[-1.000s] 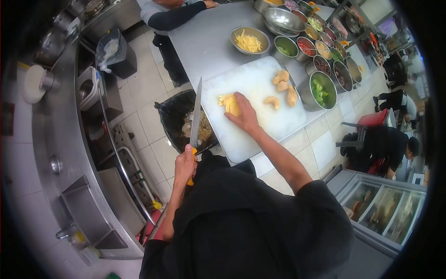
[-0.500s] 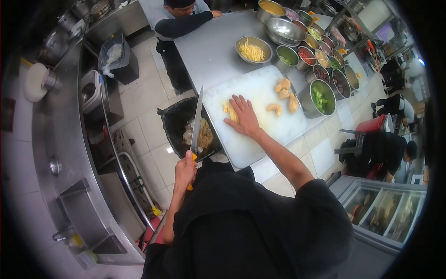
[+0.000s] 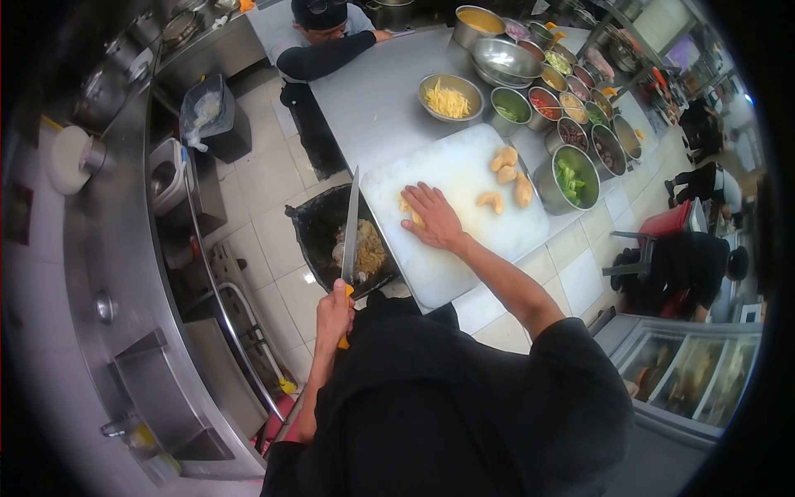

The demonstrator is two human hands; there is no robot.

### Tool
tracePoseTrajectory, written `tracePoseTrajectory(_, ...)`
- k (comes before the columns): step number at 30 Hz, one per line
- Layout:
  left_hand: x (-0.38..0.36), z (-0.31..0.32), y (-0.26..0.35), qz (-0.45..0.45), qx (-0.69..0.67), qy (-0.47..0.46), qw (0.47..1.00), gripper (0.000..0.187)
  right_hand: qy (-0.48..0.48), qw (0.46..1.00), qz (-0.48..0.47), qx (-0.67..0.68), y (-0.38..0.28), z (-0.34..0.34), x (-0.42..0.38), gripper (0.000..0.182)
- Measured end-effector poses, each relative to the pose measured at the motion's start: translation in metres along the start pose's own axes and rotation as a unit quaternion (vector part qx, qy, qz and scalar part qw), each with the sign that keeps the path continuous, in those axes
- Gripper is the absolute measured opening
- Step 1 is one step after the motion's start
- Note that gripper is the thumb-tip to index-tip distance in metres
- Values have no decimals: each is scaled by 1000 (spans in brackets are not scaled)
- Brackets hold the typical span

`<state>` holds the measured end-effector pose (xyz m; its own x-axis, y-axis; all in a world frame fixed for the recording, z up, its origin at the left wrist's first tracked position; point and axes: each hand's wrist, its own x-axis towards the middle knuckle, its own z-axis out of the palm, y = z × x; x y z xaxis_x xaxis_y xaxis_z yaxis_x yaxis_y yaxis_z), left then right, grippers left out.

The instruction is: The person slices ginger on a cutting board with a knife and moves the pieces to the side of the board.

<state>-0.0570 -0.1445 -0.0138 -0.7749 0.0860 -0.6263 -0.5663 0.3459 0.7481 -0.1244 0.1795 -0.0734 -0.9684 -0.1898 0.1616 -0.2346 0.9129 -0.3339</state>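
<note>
My left hand (image 3: pixel 333 315) is wrapped round the orange handle of a long knife (image 3: pixel 351 232). Its blade points up, just left of the white cutting board (image 3: pixel 489 211). Palm down and fingers spread, my right hand (image 3: pixel 432 217) lies flat on the board's left part. Pale yellow slices (image 3: pixel 405 204) peek out beside and beneath it, mostly covered. Several peeled, light brown pieces (image 3: pixel 523 190) lie on the board's right side. Beyond the board stands a metal bowl of yellow strips (image 3: pixel 448 101).
Several metal containers, one with green pieces (image 3: pixel 570 179), crowd the table's right side. A black-lined bin (image 3: pixel 306 222) stands below the knife. Another person (image 3: pixel 327 54) leans on the table's far edge. A sink (image 3: pixel 161 389) is at lower left.
The view has shifted slightly. My right hand covers more of the yellow slices, and its fingers lie a little differently. My left hand still grips the knife.
</note>
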Motion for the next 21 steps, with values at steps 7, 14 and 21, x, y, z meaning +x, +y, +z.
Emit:
tracePoseTrajectory(7, 4, 1, -4, -10, 0, -7, 1000, 72, -8, 999, 9, 42, 8, 1, -2, 58)
tracePoseTrajectory(14, 3, -4, -2, -30, 21, -21, 999, 70, -14, 998, -39, 56, 7, -7, -5, 56)
tracePoseTrajectory(21, 6, -6, 0, -32, 36, -26, 998, 71, -17, 990, -95, 104, 17, -12, -31, 52)
